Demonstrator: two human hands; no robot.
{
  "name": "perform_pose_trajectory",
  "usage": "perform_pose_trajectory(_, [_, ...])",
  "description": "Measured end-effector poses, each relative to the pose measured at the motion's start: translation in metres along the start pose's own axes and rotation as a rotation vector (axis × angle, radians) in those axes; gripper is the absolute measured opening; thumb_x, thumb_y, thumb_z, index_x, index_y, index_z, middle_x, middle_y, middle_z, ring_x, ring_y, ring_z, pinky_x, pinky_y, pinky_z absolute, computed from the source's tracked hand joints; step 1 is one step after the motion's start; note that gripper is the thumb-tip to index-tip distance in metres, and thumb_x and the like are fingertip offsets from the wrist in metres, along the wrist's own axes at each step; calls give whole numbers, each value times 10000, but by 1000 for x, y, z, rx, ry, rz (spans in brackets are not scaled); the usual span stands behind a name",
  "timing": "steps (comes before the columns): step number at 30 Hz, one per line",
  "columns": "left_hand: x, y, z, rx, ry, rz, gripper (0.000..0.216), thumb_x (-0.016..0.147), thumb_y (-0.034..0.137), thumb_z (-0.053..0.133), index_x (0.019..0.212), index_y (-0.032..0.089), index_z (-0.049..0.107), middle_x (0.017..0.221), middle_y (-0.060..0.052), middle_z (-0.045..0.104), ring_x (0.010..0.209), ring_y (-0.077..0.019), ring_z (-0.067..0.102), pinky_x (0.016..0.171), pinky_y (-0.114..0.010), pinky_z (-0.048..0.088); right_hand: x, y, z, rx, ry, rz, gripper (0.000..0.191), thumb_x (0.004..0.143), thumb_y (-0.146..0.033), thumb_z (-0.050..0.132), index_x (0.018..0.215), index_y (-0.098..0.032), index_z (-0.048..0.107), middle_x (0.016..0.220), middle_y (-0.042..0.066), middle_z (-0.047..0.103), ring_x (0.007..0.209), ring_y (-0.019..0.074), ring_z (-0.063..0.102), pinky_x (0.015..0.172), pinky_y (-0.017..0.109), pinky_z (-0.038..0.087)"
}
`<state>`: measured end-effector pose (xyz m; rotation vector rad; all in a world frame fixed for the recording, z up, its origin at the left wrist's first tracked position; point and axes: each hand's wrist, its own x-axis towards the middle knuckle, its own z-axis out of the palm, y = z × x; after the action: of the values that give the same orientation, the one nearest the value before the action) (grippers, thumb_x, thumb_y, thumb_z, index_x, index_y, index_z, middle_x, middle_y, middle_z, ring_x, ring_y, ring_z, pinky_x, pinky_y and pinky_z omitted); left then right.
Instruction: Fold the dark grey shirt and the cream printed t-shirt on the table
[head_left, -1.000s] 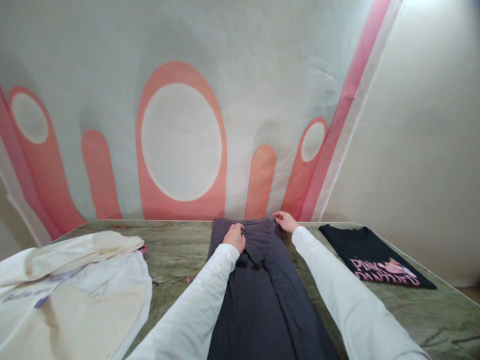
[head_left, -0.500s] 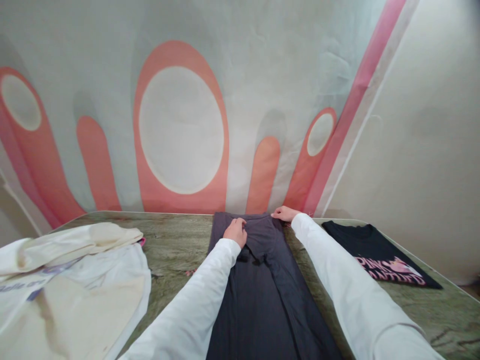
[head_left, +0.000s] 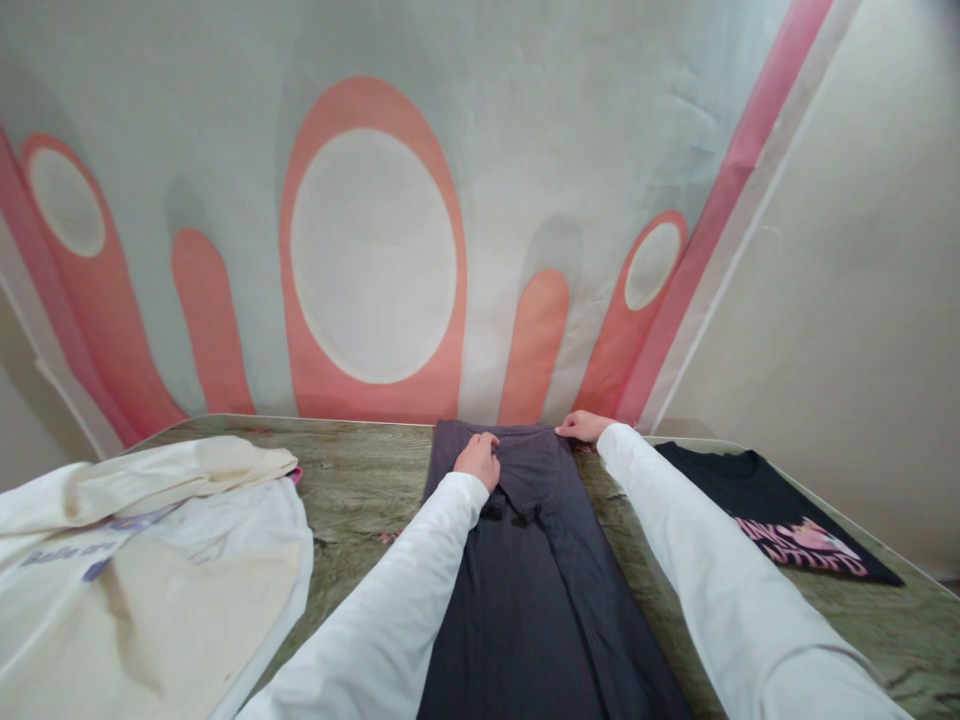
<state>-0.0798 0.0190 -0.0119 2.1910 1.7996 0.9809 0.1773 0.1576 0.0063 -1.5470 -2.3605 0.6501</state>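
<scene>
Closest to me, two white sleeves [head_left: 390, 620] run forward over the dark grey garment [head_left: 525, 610], which lies stretched lengthwise down the middle of the surface [head_left: 360, 490], its near end running out of view below. The surface is a greenish, wood-grained top, and bare strips of it show on either side of the dark grey garment.

Left of the garment and apart from it sits a loose heap of cream and white clothes [head_left: 150, 570], one piece with bluish lettering and a speck of pink at its far edge. Right of the garment, also apart from it, a black T-shirt [head_left: 780, 510] lies flat with a pink print facing up.

Toward the garment's far end, the left hand [head_left: 478, 458] rests on the cloth just left of a raised fold. Its fingers are curled under, but I cannot tell whether the grip has any cloth pinched in it. The right hand [head_left: 585, 427] lies on the garment's far right corner, its grip released and the fingers laid out along the edge.

Beyond the garment's far end the surface meets a pale wall hanging [head_left: 375, 250] painted with coral arches and cream ovals. Right of that, past a pink diagonal stripe, is a plain beige wall [head_left: 862, 300].
</scene>
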Motion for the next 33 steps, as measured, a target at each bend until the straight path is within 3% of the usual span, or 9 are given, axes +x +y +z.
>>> perform_pose_trajectory(9, [1, 1, -5, -51, 108, -34, 249, 701, 39, 468, 907, 166, 528, 925, -55, 504, 882, -146, 511, 838, -255, 395, 1, 0, 15, -50, 117, -11, 324, 675, -431, 575, 598, -119, 612, 554, 21, 580, 555, 124, 508, 555, 225, 388])
perform_pose_trajectory(12, [0, 4, -8, -8, 37, -35, 219, 722, 62, 467, 891, 172, 552, 933, -59, 509, 885, -154, 511, 836, -266, 389, -3, -2, 20, -59, 211, -15, 271, 687, -367, 590, 735, -101, 619, 691, 60, 619, 639, 141, 545, 613, 238, 415])
perform_pose_trajectory(15, [0, 16, -18, 90, -37, -31, 163, 727, 133, 515, 865, 194, 579, 984, -71, 524, 984, -213, 468, 877, -355, 346, -13, -7, 20, -69, 338, -29, 302, 736, -312, 546, 928, -81, 580, 896, 123, 607, 780, 166, 565, 725, 280, 422])
perform_pose_trajectory(19, [-4, 47, -26, 119, -247, 165, 202, 762, 199, 494, 945, 214, 578, 1076, -81, 545, 1089, -249, 415, 921, -425, 284, -39, -24, 21, -79, 443, -96, 310, 833, -198, 354, 1075, -93, 517, 1060, 145, 554, 934, 167, 540, 864, 318, 377])
perform_pose_trajectory(22, [-15, 69, -17, 98, -370, 285, 271, 803, 277, 438, 1046, 223, 547, 1171, -73, 517, 1124, -233, 409, 939, -413, 279, -65, -40, 31, -93, 415, -208, 345, 838, -175, 319, 1128, -144, 504, 1163, 99, 520, 1074, 149, 467, 942, 302, 321])
perform_pose_trajectory(26, [-31, 73, 4, 127, -404, 343, 463, 818, 430, 375, 1225, 212, 409, 1335, -87, 345, 1233, -260, 264, 988, -493, 148, -90, -49, 50, -199, 201, -309, 441, 867, -333, 290, 1277, -190, 365, 1333, 71, 365, 1226, 164, 301, 1010, 366, 220])
perform_pose_trajectory(29, [-37, 65, 10, 138, -461, 345, 558, 803, 508, 356, 1280, 221, 338, 1368, -78, 281, 1250, -264, 227, 991, -520, 99, -91, -37, 53, -275, 97, -163, 557, 850, -489, 246, 1337, -219, 239, 1397, 47, 232, 1275, 188, 189, 1028, 419, 133])
perform_pose_trajectory(33, [-38, 61, 8, 199, -473, 349, 614, 794, 550, 322, 1305, 211, 298, 1387, -68, 232, 1261, -260, 195, 987, -536, 82, -78, -15, 41, -294, 142, 42, 610, 838, -546, 186, 1338, -202, 242, 1403, 63, 207, 1281, 224, 162, 1018, 464, 92])
